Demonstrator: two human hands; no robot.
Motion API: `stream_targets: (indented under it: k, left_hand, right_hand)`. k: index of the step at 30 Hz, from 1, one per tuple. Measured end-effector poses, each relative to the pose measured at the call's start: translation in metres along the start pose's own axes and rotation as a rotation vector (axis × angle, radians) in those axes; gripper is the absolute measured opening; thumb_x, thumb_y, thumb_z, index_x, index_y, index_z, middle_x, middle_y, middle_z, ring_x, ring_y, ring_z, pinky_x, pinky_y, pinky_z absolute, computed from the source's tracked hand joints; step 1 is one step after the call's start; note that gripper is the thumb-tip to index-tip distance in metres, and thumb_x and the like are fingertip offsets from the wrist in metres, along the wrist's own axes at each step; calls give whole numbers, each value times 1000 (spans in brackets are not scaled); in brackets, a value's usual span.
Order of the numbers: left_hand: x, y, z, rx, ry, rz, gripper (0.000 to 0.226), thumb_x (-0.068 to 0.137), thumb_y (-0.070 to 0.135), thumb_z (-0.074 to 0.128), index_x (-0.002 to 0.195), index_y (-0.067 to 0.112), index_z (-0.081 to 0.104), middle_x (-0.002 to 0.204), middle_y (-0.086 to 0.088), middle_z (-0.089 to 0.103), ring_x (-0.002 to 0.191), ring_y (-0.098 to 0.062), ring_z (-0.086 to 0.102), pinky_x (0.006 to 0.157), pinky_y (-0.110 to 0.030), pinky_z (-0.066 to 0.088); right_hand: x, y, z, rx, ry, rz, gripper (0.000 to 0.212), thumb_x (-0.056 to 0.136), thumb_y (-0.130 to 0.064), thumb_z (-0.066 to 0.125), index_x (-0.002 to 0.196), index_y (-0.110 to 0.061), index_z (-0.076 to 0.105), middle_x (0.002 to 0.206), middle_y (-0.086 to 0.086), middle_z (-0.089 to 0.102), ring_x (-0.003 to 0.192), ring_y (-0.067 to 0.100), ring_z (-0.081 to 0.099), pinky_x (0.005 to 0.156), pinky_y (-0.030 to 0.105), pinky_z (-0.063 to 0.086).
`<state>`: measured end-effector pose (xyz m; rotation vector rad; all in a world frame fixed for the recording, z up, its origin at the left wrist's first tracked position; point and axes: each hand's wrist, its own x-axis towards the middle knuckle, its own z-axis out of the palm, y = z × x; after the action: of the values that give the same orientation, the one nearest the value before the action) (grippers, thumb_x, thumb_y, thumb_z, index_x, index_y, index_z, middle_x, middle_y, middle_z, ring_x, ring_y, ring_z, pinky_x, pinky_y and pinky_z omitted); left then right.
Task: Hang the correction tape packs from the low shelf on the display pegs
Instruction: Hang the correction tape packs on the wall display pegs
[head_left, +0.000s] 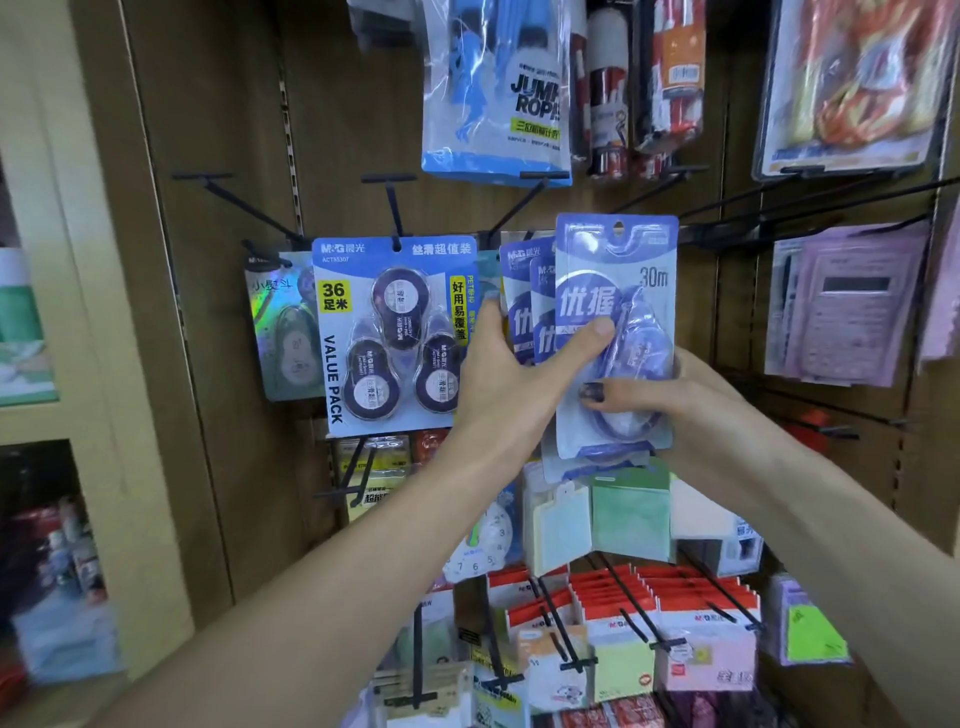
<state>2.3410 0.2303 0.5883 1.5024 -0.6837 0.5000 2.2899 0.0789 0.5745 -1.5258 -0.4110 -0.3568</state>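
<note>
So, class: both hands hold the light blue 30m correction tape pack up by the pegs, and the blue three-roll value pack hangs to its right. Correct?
Not quite. The head view shows the blue three-roll value pack hanging to the left of the light blue 30m correction tape pack, held by the left hand and right hand.

Correction tape pack (615, 291): glossy printed card, clear plastic blister over it, glare on the film. Value pack (395, 332) at 9 o'clock of it: same glossy card with clear blister. Pegs (395, 208): black, matt, look like metal. Back panel (218, 130): brown wood-look board, matt. Jump rope bag (493, 88) at 12 o'clock: shiny clear plastic.
</note>
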Motion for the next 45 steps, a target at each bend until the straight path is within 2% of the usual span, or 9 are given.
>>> stream_targets:
  k: [5,10,13,20,26,29,33,39,45]
  left_hand:
    - [-3,3,-6,-192,-6,-22,54,81,10,89,125,15,59,113,4,79,98,-5,77,83,-21,63]
    - [-2,8,-8,-158,11,-35,56,78,6,90,122,17,58,113,2,78,100,-10,77,90,-34,64]
    - [-2,7,-8,-159,16,-35,54,79,3,89,123,15,58,113,1,79,99,-10,78,85,-29,65]
    - [7,-1,-7,-92,-40,-78,72,78,25,92,133,20,46,113,13,71,92,8,71,71,-6,53]
    - [4,-2,-3,-44,-101,-68,65,84,29,88,136,32,50,126,12,71,112,-2,69,99,-26,55]
    - [1,-3,-4,-61,-110,-98,62,85,29,87,131,43,47,120,21,69,101,13,68,88,-12,55]
    - [1,-3,-7,-57,-75,-127,66,83,29,89,136,34,50,117,19,75,100,5,73,92,-24,59]
    - [0,-1,-7,4,-31,-136,68,83,31,88,127,30,35,110,18,67,76,23,64,65,-1,48]
    - [-11,-2,-4,75,6,-69,70,87,39,83,132,29,29,114,16,61,100,4,67,85,-16,54]
  right_hand:
    - [-5,3,6,25,-4,4,39,91,4,66,127,-10,69,123,17,75,116,34,72,108,52,51]
    - [-8,3,8,35,-14,9,39,91,1,68,128,-14,69,121,13,77,112,29,74,91,38,60]
    - [-10,4,5,29,-37,58,37,92,-3,69,128,-12,69,121,13,77,111,30,74,86,34,60]
    - [-10,14,-2,110,-35,79,48,81,-10,72,129,-12,68,123,13,76,112,32,74,90,39,59]
    - [-8,20,-3,183,52,61,44,77,-9,73,121,-6,72,116,17,77,105,34,76,81,41,63]
    - [-7,17,-1,161,40,62,39,86,-4,71,126,-7,70,119,17,76,105,34,76,77,39,63]
    - [-6,13,2,151,36,52,36,93,-3,66,129,-8,68,122,19,75,105,32,76,74,36,62]
    - [-3,10,4,159,24,49,36,95,-6,67,130,-12,67,124,15,75,110,31,75,78,37,62]
    - [-6,6,4,139,10,51,26,95,-7,65,121,-5,67,104,10,79,87,23,77,68,31,60]
